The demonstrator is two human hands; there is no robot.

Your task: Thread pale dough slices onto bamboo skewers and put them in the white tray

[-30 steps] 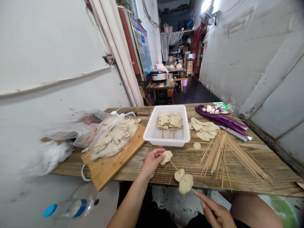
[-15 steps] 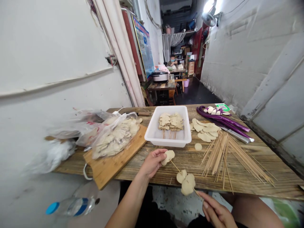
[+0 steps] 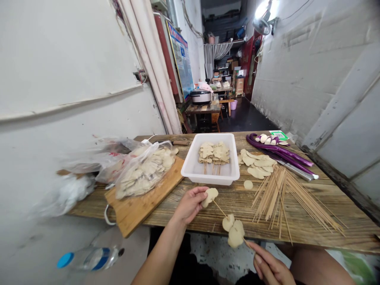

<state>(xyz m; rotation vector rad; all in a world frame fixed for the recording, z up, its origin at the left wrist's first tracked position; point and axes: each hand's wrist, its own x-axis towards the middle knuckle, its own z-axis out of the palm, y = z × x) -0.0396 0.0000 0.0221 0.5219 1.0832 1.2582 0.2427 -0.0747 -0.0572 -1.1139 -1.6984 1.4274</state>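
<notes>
Over the table edge, left hand [image 3: 190, 204] fingers still pinching top slice [image 3: 209, 195], right hand [image 3: 268, 267] gripping skewer [image 3: 221, 210] lower.

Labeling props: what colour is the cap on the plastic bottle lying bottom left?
Blue cap; head view, the only one.

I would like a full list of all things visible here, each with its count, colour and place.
skewer being loaded: one, pale wood, held between both hands, three beige slices on it
white tray: one, table centre, holds finished skewers
loose slices: a small heap, beige, right of the tray
bamboo sticks: a large bundle, tan, right side of table
eggplants: a few, purple, far right
cutting board: one, wooden, left side
plastic bag of slices: one, clear, on the board
water bottle: one, clear with blue cap, below the table edge at left
left hand: pinches the top slice
right hand: holds the skewer's lower end
</notes>
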